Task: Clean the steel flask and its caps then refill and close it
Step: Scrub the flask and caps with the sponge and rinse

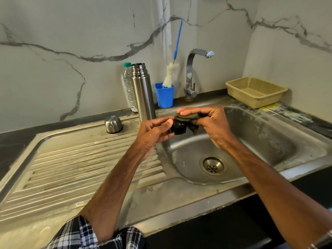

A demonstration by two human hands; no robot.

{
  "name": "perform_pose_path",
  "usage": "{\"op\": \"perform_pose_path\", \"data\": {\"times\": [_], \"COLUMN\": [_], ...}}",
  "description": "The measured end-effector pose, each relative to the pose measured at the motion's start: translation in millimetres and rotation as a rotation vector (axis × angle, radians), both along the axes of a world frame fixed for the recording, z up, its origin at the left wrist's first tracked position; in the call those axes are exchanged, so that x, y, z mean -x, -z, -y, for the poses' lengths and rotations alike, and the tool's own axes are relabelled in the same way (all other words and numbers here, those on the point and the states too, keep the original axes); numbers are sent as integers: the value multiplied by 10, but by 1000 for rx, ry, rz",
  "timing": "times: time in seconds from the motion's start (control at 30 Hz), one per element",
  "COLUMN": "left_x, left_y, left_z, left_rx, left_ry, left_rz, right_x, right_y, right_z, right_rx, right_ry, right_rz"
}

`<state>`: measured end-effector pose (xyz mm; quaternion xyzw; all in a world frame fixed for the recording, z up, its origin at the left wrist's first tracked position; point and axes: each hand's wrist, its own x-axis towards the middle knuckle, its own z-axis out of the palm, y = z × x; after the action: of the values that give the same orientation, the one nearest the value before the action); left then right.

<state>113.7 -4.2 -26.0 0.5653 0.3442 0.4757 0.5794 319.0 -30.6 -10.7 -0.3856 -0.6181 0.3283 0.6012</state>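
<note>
The black cap (178, 127) is being pinched between the thumb and curled fingers of the left hand (154, 131), above the near-left edge of the sink (269, 141). A dark cloth (190, 118) is being gripped in the right hand (210, 123), whose fingers are folded over the wad, and it is being pressed against the cap's right side.

The step in hand is judged to be the wiping of this cap. It would be done best with the cap being turned by the left hand while the cloth is being worked into any ridges and threads, where residue is likely being trapped. A firm pinch is being called for, since a damp cap could be dropped into the sink.

The flask (142, 92) is standing open and upright on the surface behind, just beside a bottle (128, 87). The steel cap (113, 124) is lying dome-up on the drainboard (80, 168), apart from the flask.
</note>
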Motion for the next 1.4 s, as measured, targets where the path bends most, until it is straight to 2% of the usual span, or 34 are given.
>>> {"op": "perform_pose_path", "data": {"times": [0.17, 0.27, 0.4, 0.53, 0.67, 0.8, 1.0, 1.1, 1.23, 1.4], "left_x": [6, -1, -22, -14, -28, -35, -97, -75, -137, -114], "left_y": [-17, -50, -64, -69, -51, -53, 43, 37, 106, 81], "left_z": [7, 14, 29, -2, -1, -4, -9, -48, -60, -90], "left_rx": [33, 68, 65, 92, 96, 44, -141, -245, -429, -576], "left_ry": [41, 36, 34, 33, 23, -21, -132, -211, -326, -531], "left_rz": [34, 83, 101, 171, 230, 327, 171, 106, -142, -311], "right_x": [-8, -19, -10, -34, 15, -2, 92, 92, 167, 168], "right_y": [-13, -21, -26, -35, -1, -31, -26, -40, -15, -56], "right_z": [10, 10, 3, -16, -36, -17, -3, 25, 1, 65], "right_rx": [40, 30, 57, 66, 138, 228, 458, 498, 575, 562], "right_ry": [-4, -36, 6, -15, 28, 41, 70, 34, 151, 116], "right_rz": [0, -108, -34, -173, -91, -211, -393, -498, -507, -561]}}
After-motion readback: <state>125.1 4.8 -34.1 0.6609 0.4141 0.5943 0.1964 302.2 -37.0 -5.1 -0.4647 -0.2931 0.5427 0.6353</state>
